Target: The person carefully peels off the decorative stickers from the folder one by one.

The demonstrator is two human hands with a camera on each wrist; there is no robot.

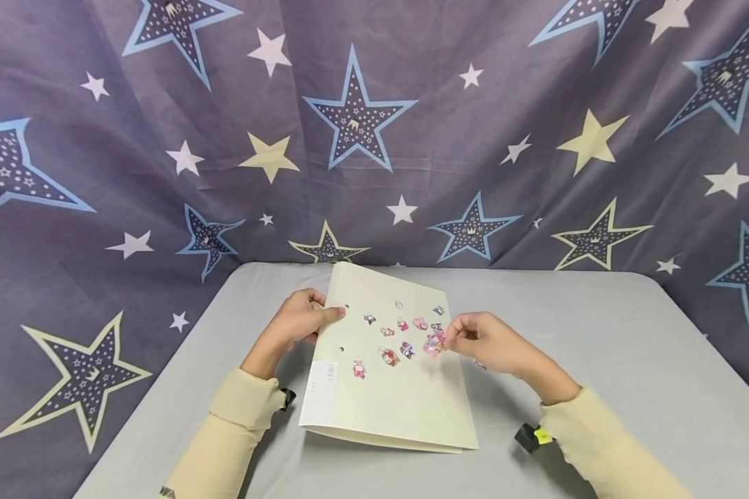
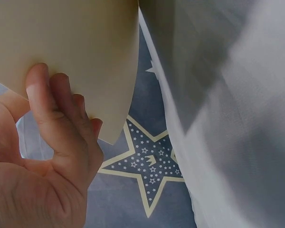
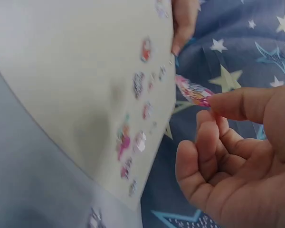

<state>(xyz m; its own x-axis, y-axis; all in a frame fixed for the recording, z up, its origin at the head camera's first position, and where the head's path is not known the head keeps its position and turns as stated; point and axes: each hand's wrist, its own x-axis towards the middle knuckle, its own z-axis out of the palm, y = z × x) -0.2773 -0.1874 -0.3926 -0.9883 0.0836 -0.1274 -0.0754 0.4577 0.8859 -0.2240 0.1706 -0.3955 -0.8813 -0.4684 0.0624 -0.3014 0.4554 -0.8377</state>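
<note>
While one sticker [image 1: 435, 343] sits pinched between thumb and finger of the right hand [image 1: 485, 343], just over the right part of a cream folder [image 1: 406, 412], I can't tell whether it touches the cover; that hand's remaining fingers curl loosely. By my count at least ten more small stickers [image 1: 388, 356] are scattered over the folder's front, and one stray sticker [image 1: 479, 364] lies on the table [image 1: 630, 416] just past its right edge; two round holes [image 1: 341, 349] mark the left side, with one white label [image 1: 318, 395] below; the left hand [image 1: 296, 319] grips that edge, thumb in front, four fingers behind; two cream sleeves [image 1: 225, 430] reach over the grey table, one black gadget [image 1: 527, 438] under each wrist; one star-printed curtain [image 1: 412, 62] hangs behind.
</note>
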